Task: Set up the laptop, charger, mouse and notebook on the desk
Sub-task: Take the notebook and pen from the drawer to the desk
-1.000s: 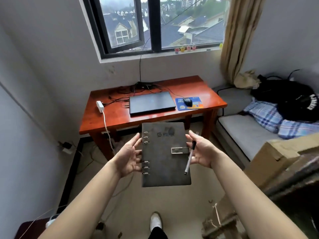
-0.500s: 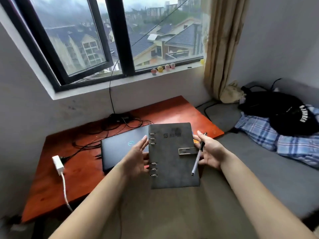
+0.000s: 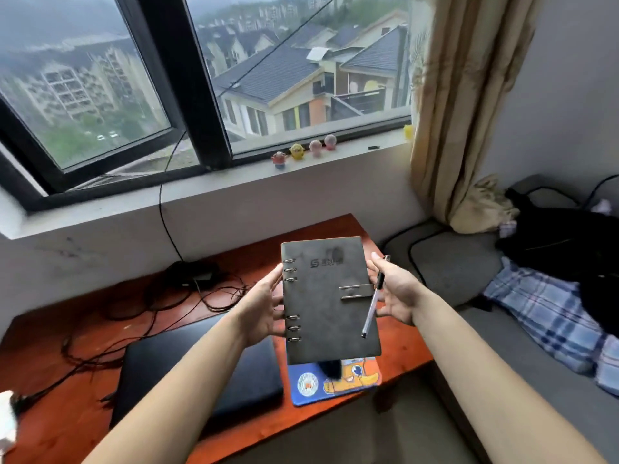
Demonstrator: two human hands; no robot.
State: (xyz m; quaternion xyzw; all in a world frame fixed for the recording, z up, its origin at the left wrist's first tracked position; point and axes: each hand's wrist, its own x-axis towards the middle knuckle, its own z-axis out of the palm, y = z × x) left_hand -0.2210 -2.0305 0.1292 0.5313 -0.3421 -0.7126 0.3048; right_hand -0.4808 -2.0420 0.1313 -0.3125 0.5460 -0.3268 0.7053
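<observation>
a person's two bare arms reach forward over a red-brown wooden table (image 3: 338, 229) under a window (image 3: 174, 78). both hands hold a closed grey ring-bound notebook (image 3: 328, 296) in the air above the table's right part, its metal rings facing left and a clasp on its right edge. the left hand (image 3: 264, 306) grips the ring side with fingers curled against the spine. the right hand (image 3: 397, 293) supports the clasp side and also pinches a pen (image 3: 373, 303), which slants down across the notebook's cover.

below the notebook, a blue mouse pad (image 3: 311, 386) with cartoon stickers lies on the table's right front part; a dark mouse (image 3: 330, 368) sits on it, mostly hidden by the notebook. just left of the pad lies a closed dark laptop (image 3: 201, 373), partly covered by the left forearm. black cables (image 3: 150, 296) tangle across the table behind the laptop. a white plug (image 3: 6, 420) shows at the far left edge, blurred. small toy figures (image 3: 303, 150) stand on the sill. a bed (image 3: 469, 279) lies to the right.
</observation>
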